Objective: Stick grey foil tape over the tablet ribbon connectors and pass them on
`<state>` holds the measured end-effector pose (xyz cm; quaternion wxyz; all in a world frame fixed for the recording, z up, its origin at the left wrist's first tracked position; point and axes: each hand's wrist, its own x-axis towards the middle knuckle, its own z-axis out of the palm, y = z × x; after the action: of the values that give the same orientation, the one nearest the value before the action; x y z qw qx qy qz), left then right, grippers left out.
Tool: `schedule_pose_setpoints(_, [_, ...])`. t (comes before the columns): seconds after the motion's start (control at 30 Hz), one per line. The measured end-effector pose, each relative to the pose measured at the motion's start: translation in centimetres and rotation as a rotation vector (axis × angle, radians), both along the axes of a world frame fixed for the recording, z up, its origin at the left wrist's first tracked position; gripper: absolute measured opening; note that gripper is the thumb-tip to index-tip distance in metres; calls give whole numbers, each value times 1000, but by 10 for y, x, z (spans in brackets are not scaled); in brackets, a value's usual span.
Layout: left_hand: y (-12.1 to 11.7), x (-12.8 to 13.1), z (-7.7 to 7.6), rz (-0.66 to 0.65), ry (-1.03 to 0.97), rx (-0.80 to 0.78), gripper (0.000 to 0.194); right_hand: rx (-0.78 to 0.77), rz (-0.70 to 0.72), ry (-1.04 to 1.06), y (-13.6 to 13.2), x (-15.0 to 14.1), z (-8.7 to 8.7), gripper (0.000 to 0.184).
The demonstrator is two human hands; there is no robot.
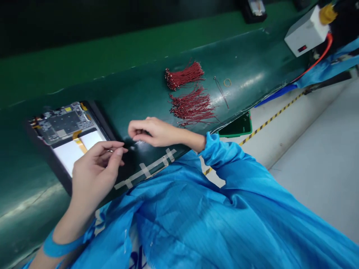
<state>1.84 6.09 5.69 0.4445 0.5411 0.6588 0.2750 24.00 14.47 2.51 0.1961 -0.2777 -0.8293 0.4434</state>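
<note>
From where I stand, the L hand (95,168) is over the lower right edge of an opened device (66,123), thumb and index tips brought close, the gap narrow; a small shiny bit shows btwn the fingers, maybe a thin wire, though it's too small to be sure. The R hand (154,131) hovers or rests just right of it, fingers curled in; can't tell if it's gripping anything.

The device lies on the green bench (134,93), at the person's L, board side up, w/ a white panel (65,152) nearer the person and an amber strip (79,141) running onto it. Two bunches of dark red wires, the far bunch (186,76) and the near bunch (193,106), lie beyond the R forearm. To their R: a loose wire (221,92) and a yellow band (227,86). Pale tape (146,170) runs along the front edge. Green bin (235,135) sits below bench level; white box (307,31) w/ red cable (322,56) is at far R.
</note>
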Motion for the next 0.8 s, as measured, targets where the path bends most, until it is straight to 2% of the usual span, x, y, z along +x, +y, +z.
schedule_pose_setpoints(0.07, [5, -1, 0, -8, -43, -63, 27, -76, 27, 80, -10, -11, 4, 10])
schedule_pose_setpoints(0.17, [5, -10, 4, -55, -178, -183, 31, -169, 67, 111, -21, -22, 13, 18])
schedule_pose_setpoints(0.3, [-1, -28, 5, -159, -185, -246, 36, -199, 126, -33, -31, -34, 32, 27])
schedule_pose_setpoints(0.43, [-6, -49, -1, -255, -278, -316, 35, -181, 188, -134, -35, -48, 48, 22])
schedule_pose_setpoints(0.53, [-12, -65, -3, -235, -432, -390, 37, -101, 236, -91, -37, -59, 51, 11])
schedule_pose_setpoints(0.63, [-21, -77, -1, -203, -586, -434, 43, -18, 205, 29, -41, -70, 42, 8])
schedule_pose_setpoints(0.7, [-28, -82, -1, -115, -629, -391, 43, 51, 142, 111, -45, -78, 32, 9])
schedule_pose_setpoints(0.8, [-39, -82, -5, 93, -609, -247, 40, 158, 22, 175, -55, -93, 22, 12])
